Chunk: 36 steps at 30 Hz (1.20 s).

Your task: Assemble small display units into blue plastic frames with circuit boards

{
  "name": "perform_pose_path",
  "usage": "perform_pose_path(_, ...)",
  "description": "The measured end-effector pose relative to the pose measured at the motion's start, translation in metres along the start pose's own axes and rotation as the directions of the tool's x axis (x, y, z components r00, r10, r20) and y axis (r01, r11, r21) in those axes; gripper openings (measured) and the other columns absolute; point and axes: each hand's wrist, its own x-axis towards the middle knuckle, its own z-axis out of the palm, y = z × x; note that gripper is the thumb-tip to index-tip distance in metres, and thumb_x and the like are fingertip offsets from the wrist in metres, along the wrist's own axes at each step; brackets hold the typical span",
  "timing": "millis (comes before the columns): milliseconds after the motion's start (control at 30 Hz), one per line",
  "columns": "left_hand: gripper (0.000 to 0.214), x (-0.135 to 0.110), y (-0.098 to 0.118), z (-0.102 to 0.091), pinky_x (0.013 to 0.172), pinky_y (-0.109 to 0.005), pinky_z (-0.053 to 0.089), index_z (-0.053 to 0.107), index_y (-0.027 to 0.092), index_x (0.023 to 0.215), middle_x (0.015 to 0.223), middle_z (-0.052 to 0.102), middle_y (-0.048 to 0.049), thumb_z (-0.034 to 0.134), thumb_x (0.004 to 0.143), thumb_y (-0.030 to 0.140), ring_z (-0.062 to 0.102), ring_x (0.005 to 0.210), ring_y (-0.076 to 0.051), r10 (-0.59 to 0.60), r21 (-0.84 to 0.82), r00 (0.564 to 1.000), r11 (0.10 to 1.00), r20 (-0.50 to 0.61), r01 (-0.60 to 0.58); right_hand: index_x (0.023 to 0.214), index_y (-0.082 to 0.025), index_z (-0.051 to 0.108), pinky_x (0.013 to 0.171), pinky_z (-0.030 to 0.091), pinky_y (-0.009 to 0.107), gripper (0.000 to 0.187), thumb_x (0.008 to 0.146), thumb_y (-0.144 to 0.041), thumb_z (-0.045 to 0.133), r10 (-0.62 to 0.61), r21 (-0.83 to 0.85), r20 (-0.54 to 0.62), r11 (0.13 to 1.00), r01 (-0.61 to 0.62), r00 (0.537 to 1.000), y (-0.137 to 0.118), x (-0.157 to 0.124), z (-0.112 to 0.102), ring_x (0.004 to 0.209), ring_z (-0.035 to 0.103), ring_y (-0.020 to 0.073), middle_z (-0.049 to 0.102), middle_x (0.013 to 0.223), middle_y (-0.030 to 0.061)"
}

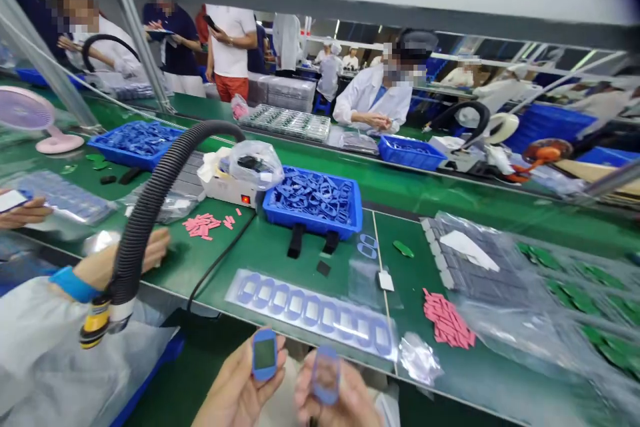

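Just past the table's front edge, my left hand (pixel 250 373) holds a small blue oval casing with a dark square window (pixel 265 354) between thumb and fingers. Beside it, my right hand (pixel 340 390) grips a clear oval film with a blue border (pixel 327 373); this hand is slightly blurred. The two pieces are apart. Behind both hands lies a long clear sheet of blue-edged oval stickers (pixel 313 310) on the green table. A crumpled silvery film (pixel 420 359) rests to the right of that sheet.
A blue bin of blue plastic frames (pixel 313 203) stands behind the sheet. Pink strips (pixel 447 320) and bagged grey trays (pixel 465 253) lie right. A black flexible hose (pixel 150 213) arches on the left, near a co-worker's arm with a blue wristband (pixel 77 283).
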Motion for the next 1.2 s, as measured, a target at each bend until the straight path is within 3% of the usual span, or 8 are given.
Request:
perform_pose_path(100,0.027,0.000,-0.016,0.051,0.067,-0.023,0.060,0.075,0.013,0.083,0.084,0.079,-0.0081,0.084,0.060,0.025,0.074,0.073,-0.020,-0.067,0.010,0.985,0.998,0.160,0.066,0.113,-0.019,0.066,0.069,0.058,0.029,0.036,0.086,-0.042,0.059,-0.183,0.046,-0.105,0.981,0.189,0.977,-0.058,-0.002,-0.006,0.087,0.071,0.0201,0.071,0.102,0.0154)
perform_pose_path(233,0.011,-0.005,-0.033,0.098,0.072,-0.021,0.060,0.075,0.016,0.089,0.091,0.079,-0.0056,0.068,0.081,0.019,0.074,0.078,-0.015,-0.145,0.009,0.951,0.989,0.275,0.148,0.103,-0.027,0.071,0.071,0.057,0.021,0.027,0.082,-0.043,0.066,-0.011,0.185,-0.341,0.979,0.079,0.940,-0.100,-0.012,-0.003,0.085,0.071,0.0149,0.074,0.099,0.0060)
perform_pose_path(333,0.026,-0.010,-0.041,0.119,0.073,-0.019,0.059,0.074,0.013,0.090,0.087,0.079,-0.0076,0.049,0.093,0.016,0.074,0.078,-0.012,-0.205,-0.004,0.934,0.976,0.291,0.216,0.102,-0.029,0.071,0.072,0.056,0.016,0.025,0.082,-0.043,0.066,0.015,0.245,-0.349,0.967,0.076,0.937,-0.111,-0.018,-0.004,0.086,0.071,0.0121,0.074,0.101,0.0032)
perform_pose_path(500,0.036,-0.016,-0.049,0.137,0.072,-0.019,0.060,0.074,0.011,0.090,0.091,0.079,-0.0067,0.039,0.096,0.011,0.074,0.081,-0.012,-0.238,-0.044,0.962,0.968,0.135,0.246,0.108,-0.027,0.069,0.081,0.055,0.018,0.027,0.088,-0.040,0.056,-0.164,0.192,-0.271,0.957,0.220,0.949,-0.119,-0.021,-0.012,0.092,0.070,0.0123,0.074,0.102,0.0007)
perform_pose_path(667,0.038,-0.017,-0.056,0.145,0.070,-0.019,0.060,0.074,0.009,0.088,0.086,0.079,-0.0059,0.037,0.097,0.015,0.074,0.078,-0.012,-0.264,-0.097,0.959,0.957,0.106,0.275,0.112,-0.024,0.068,0.087,0.052,0.017,0.029,0.092,-0.036,0.049,-0.264,0.093,-0.230,0.952,0.291,0.937,-0.129,-0.027,-0.012,0.098,0.068,0.0115,0.071,0.108,-0.0004)
perform_pose_path(900,0.042,-0.020,-0.057,0.145,0.075,-0.018,0.058,0.075,0.014,0.086,0.088,0.079,-0.0023,0.035,0.098,0.017,0.073,0.082,-0.010,-0.254,-0.127,0.953,0.953,0.162,0.276,0.114,-0.024,0.066,0.085,0.055,0.026,0.030,0.093,-0.036,0.048,-0.414,-0.358,-0.307,0.885,0.299,0.857,-0.141,-0.031,-0.010,0.099,0.066,0.0214,0.068,0.111,0.0057)
perform_pose_path(1067,0.024,-0.012,-0.065,0.131,0.081,-0.018,0.055,0.076,0.020,0.093,0.099,0.078,-0.0013,0.058,0.087,0.036,0.071,0.093,-0.014,-0.006,0.007,0.957,1.000,0.291,0.004,0.117,-0.028,0.063,0.078,0.060,0.031,0.027,0.093,-0.029,0.052,-0.545,-0.760,-0.315,0.635,0.137,0.777,-0.138,-0.037,-0.006,0.092,0.069,0.0239,0.071,0.106,0.0027)
perform_pose_path(1200,0.027,0.002,-0.074,0.112,0.087,-0.021,0.051,0.076,0.027,0.095,0.099,0.078,-0.0012,0.066,0.078,0.045,0.069,0.099,-0.018,0.216,0.213,0.951,0.941,0.222,-0.264,0.125,-0.025,0.057,0.078,0.061,0.031,0.037,0.088,-0.024,0.060,-0.559,-0.997,-0.079,0.046,-0.063,0.826,-0.133,-0.036,0.004,0.091,0.071,0.0243,0.072,0.107,0.0043)
